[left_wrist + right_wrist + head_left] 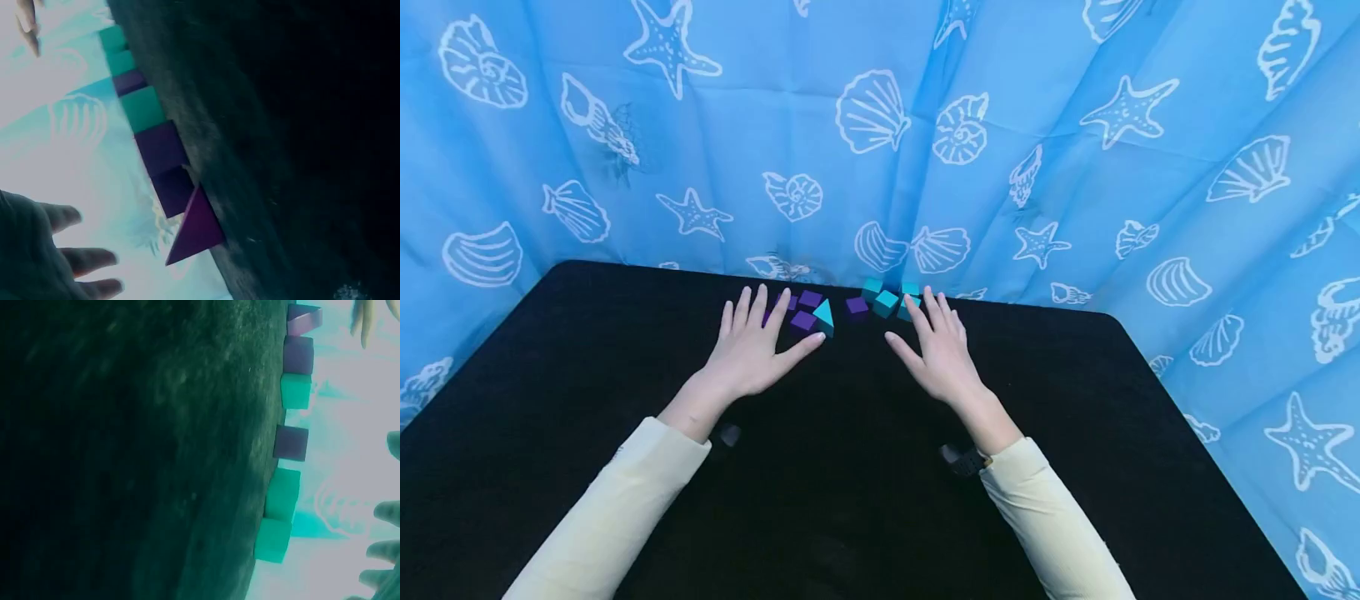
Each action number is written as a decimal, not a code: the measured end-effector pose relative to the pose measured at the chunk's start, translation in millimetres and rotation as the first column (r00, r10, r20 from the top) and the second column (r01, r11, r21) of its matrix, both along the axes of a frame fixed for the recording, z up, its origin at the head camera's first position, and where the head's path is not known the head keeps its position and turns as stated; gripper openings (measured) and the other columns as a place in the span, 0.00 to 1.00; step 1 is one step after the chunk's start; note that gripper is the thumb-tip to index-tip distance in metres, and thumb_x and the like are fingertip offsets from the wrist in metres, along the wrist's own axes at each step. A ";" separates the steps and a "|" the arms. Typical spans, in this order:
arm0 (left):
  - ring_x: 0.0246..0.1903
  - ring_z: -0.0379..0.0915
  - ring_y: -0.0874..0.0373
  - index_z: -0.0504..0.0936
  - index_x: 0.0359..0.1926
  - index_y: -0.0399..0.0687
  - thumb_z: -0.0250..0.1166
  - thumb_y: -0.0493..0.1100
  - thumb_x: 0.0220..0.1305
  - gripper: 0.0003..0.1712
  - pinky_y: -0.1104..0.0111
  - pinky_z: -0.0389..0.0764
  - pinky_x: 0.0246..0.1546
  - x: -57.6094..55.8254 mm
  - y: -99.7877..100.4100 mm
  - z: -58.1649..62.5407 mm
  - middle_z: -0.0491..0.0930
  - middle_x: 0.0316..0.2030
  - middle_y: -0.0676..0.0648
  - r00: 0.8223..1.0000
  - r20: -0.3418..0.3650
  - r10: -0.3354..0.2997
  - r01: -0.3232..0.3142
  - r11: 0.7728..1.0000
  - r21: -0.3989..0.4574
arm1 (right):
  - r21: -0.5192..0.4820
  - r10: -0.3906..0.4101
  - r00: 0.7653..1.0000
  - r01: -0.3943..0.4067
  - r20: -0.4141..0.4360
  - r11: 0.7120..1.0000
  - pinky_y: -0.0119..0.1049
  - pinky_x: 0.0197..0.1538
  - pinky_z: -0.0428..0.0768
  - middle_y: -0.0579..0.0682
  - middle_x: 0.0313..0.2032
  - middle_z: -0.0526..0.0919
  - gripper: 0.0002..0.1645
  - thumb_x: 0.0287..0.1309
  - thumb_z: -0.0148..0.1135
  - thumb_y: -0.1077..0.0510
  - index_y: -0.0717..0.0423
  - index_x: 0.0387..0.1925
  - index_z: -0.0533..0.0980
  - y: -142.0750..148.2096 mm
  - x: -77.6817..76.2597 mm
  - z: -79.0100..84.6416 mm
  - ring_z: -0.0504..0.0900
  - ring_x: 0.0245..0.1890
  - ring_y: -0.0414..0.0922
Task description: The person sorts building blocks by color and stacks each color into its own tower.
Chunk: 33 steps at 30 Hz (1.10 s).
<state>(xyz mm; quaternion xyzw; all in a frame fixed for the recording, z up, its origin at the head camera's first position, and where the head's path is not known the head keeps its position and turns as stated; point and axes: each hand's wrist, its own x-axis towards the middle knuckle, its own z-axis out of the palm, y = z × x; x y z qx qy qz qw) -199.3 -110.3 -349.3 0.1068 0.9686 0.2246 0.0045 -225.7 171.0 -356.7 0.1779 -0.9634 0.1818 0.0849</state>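
Toward the far edge of the black table (850,467) lies a loose group of small purple and teal blocks. My left hand (748,350) spreads its fingers over the left end, partly covering some purple blocks (803,320). Close to that thumb tip is a teal block with a triangular face (824,315). In the left wrist view, a purple triangular block (199,231) ends the row, apart from the fingers. My right hand (943,354), fingers extended, reaches over teal cubes (886,303) at the other end. Between the hands sits a purple cube (857,308). Neither hand holds anything.
A blue curtain (820,150) printed with white shells and starfish hangs right behind the table's far edge and along the right side. Dark wrist devices show under both wrists, the right one (962,460) with a strap.
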 end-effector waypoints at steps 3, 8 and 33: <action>0.73 0.20 0.37 0.40 0.75 0.45 0.41 0.76 0.63 0.54 0.44 0.25 0.70 -1.6 -1.5 3.6 0.34 0.74 0.33 1.000 0.023 0.011 -0.013 0.998 0.059 | -0.061 0.032 0.999 -0.031 0.007 0.998 0.59 0.72 0.49 0.57 0.75 0.45 0.39 0.68 0.47 0.37 0.49 0.73 0.53 -1.2 -2.8 -0.3 0.42 0.75 0.55; 0.73 0.28 0.35 0.44 0.74 0.37 0.49 0.64 0.68 0.48 0.43 0.32 0.71 -5.6 -5.4 6.1 0.39 0.73 0.30 1.000 -0.016 0.016 -0.014 0.996 0.089 | -0.096 0.052 0.999 -0.053 -0.008 0.994 0.55 0.71 0.57 0.60 0.73 0.51 0.38 0.68 0.51 0.43 0.54 0.71 0.56 -6.1 -8.7 -1.7 0.52 0.73 0.57; 0.54 0.72 0.40 0.70 0.60 0.32 0.62 0.40 0.64 0.25 0.51 0.74 0.56 -21.7 1.2 -7.6 0.73 0.55 0.32 0.981 -0.013 0.192 -0.170 0.898 0.405 | -0.256 0.130 0.990 -0.113 0.051 0.960 0.41 0.50 0.80 0.56 0.50 0.77 0.23 0.61 0.61 0.54 0.59 0.56 0.75 -78.2 -22.6 -8.3 0.81 0.46 0.49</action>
